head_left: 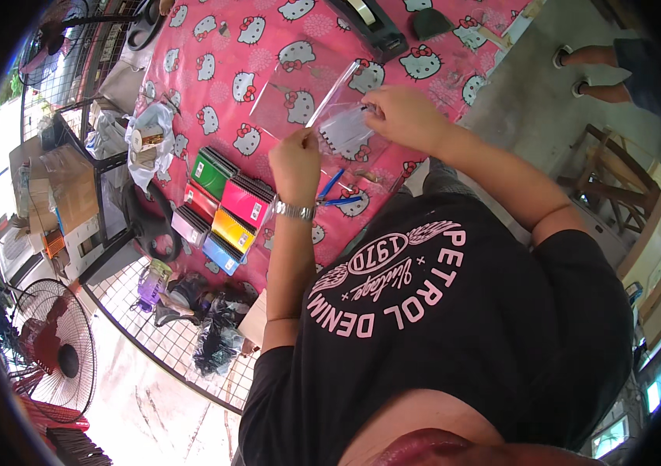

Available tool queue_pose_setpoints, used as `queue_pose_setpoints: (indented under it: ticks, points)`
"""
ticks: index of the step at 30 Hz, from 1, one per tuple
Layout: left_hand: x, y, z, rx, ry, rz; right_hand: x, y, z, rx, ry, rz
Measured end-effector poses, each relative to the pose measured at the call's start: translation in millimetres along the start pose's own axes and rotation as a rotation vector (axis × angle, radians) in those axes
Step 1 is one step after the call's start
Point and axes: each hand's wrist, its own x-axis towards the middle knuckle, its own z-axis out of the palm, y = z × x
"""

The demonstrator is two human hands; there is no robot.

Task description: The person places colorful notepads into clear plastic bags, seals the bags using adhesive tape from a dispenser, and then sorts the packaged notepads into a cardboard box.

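My left hand (297, 161) is closed, its fingertips pinching the edge of a clear plastic bag (343, 126) above the table. To the right, my right hand (406, 118) pinches the other side of the same bag, near its top. Something whitish shows through the plastic; I cannot tell whether it lies inside or beneath. Another clear plastic sheet (277, 105) lies flat just beyond my left hand. Stacked spiral notebooks stand left of my left wrist: green (209, 177), pink (246, 200), yellow (232, 231) and others. Two blue pens (332, 183) rest between my forearms.
A pink tablecloth (225, 66) with cartoon cat faces covers the table. At the far side sits a black tape dispenser (377, 33). A white plastic bag (150, 144) lies at the left edge. A floor fan (54, 349) stands lower left. Another person's legs (598, 74) show at right.
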Motion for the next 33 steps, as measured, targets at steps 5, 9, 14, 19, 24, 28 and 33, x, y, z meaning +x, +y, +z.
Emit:
queue_pose_setpoints:
  ticks: [5,9,14,19,24,28,33]
  points:
    - [-6.0,-14.6,-24.9,-0.400,0.061,-0.121,25.3,-1.3,-51.0,0.182,-0.066,-0.046]
    - [7.3,-63.6,19.7,-1.133,-0.235,-0.146,39.4,65.3,-3.3,0.237,-0.211,-0.313]
    - [21.8,-100.3,60.4,-1.461,-0.623,-0.214,53.6,65.9,22.0,0.595,-0.572,-0.109]
    - [33.8,-82.9,65.7,-1.262,-0.573,-0.194,64.1,64.4,34.0,0.496,-0.585,-0.134]
    - [28.9,-43.1,58.9,-0.426,0.009,0.258,53.7,50.1,31.9,0.372,-0.277,-0.249]
    - [13.9,-17.1,44.7,-0.232,-0.014,0.245,34.5,39.8,31.7,0.220,-0.153,-0.297]
    - [1.3,-25.7,10.1,-0.230,-0.227,0.507,17.0,31.3,6.3,0.231,-0.129,-0.627]
